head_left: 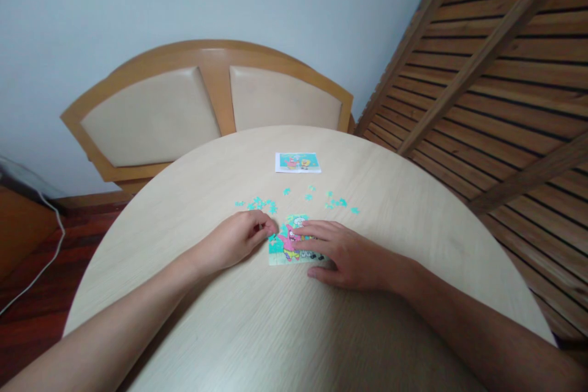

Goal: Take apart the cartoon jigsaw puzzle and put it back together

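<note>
A small, partly assembled cartoon jigsaw puzzle (285,244) lies on the round pale wooden table (275,318). My left hand (239,237) rests at the puzzle's upper left corner with its fingers curled in a pinch; what they hold is too small to see. My right hand (342,251) lies flat on the right part of the puzzle, fingers stretched out and pointing left, covering that side. Several loose turquoise puzzle pieces (260,203) are scattered just beyond both hands, with more loose pieces (337,202) to the right.
A small reference picture card (297,162) lies further back on the table. Behind the table stands a wooden headboard with two beige padded panels (206,104). Wooden slats (496,86) lean at the right. A white cable (46,257) runs along the floor at left.
</note>
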A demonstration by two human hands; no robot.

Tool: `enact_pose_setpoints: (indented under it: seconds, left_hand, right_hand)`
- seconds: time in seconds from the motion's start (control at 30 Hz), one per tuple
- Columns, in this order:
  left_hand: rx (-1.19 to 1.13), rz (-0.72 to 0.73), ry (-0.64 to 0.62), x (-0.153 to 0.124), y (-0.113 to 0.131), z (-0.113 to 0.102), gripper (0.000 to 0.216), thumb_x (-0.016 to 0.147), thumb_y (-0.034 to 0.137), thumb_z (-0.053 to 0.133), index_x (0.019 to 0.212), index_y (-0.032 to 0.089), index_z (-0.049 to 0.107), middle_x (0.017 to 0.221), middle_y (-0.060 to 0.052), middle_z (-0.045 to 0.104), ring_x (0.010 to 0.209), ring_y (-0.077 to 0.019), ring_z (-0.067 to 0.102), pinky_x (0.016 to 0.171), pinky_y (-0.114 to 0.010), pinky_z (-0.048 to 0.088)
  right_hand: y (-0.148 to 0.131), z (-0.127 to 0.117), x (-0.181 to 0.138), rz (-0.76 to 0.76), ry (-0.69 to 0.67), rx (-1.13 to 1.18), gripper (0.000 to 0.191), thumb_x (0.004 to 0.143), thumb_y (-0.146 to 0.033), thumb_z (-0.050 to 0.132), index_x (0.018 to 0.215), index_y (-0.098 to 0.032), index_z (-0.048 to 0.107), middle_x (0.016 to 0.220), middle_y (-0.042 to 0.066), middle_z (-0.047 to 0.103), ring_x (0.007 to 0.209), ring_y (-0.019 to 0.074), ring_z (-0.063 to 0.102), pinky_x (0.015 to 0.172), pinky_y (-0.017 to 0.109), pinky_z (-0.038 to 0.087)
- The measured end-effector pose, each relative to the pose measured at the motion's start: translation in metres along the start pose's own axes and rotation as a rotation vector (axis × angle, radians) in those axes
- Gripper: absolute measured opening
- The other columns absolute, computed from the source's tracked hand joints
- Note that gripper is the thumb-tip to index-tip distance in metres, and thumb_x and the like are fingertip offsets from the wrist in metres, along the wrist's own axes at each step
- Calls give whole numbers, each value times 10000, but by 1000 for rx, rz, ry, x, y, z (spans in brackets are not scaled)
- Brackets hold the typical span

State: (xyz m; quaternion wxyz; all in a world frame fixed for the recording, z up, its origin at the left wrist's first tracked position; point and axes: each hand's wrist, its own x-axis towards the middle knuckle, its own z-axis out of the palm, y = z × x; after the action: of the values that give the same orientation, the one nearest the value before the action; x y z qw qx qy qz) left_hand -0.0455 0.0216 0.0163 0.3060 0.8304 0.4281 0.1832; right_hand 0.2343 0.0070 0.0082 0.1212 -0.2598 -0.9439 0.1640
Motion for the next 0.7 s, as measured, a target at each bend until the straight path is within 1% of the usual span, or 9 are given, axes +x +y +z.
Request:
enact_pose_setpoints:
  seconds: [0.07,0.13,0.2,0.27,0.33,0.47,0.57,0.63,0.7]
  left_hand:
    - [32,66,-12,-1,-1,0,267,1015,311,469,988,189,706,990,-54,728,897,-186,643,825,-307,484]
    - [68,123,-24,-1,-1,0,270,1028,285,449,1001,201,704,995,-53,725,929,-187,646,857,-311,486]
    - [90,143,-29,-1,-2,1,275,1031,276,440,1006,207,705,999,-52,726,944,-188,649,871,-313,487]
    - [99,105,-10,0,-2,1,269,1022,284,451,1006,209,709,1007,-54,731,934,-191,654,861,-313,491]
    - [117,36,33,1,-3,1,265,1006,297,466,994,209,715,996,-53,738,902,-195,659,832,-312,492]
    - [202,-139,121,1,-9,-4,238,966,297,489,935,214,710,892,-35,740,765,-192,651,701,-293,467]
    - [300,-238,147,0,-14,-9,208,942,291,517,879,216,700,815,-29,723,694,-194,632,636,-294,429]
    - [332,-232,169,0,-16,-10,204,946,295,526,886,213,703,822,-36,717,706,-199,632,643,-303,437]
    - [336,-155,221,3,-18,-8,206,960,303,533,946,207,714,921,-57,722,813,-214,649,727,-328,486]
  right_hand:
    - [0,0,0,-3,5,2,542,916,-371,675,1428,-215,584,1492,123,561,1379,289,504,1189,512,355]
    - [1,1,1,-7,4,-4,546,915,-374,678,1427,-209,584,1494,128,558,1379,292,504,1187,515,357]
    - [1,1,1,-8,0,-7,549,919,-381,676,1431,-207,580,1497,128,555,1381,291,503,1190,513,353]
    - [1,0,1,-7,-3,-7,551,923,-385,671,1436,-209,575,1497,122,556,1382,287,501,1195,508,349]
    - [0,0,0,-4,-6,-11,548,925,-382,666,1437,-210,573,1501,116,554,1387,285,497,1199,502,346]
    - [0,-1,1,-18,0,-10,525,928,-372,661,1423,-216,585,1488,106,567,1380,279,503,1195,490,354]
    - [0,-1,1,-26,16,-5,507,924,-377,665,1402,-220,602,1466,106,586,1366,277,516,1187,489,364]
    - [1,-1,0,-22,20,-4,505,919,-376,670,1395,-217,608,1462,110,589,1368,280,515,1184,491,367]
    - [1,-1,0,-19,19,-2,510,915,-376,674,1394,-214,608,1463,113,588,1372,283,511,1182,495,369]
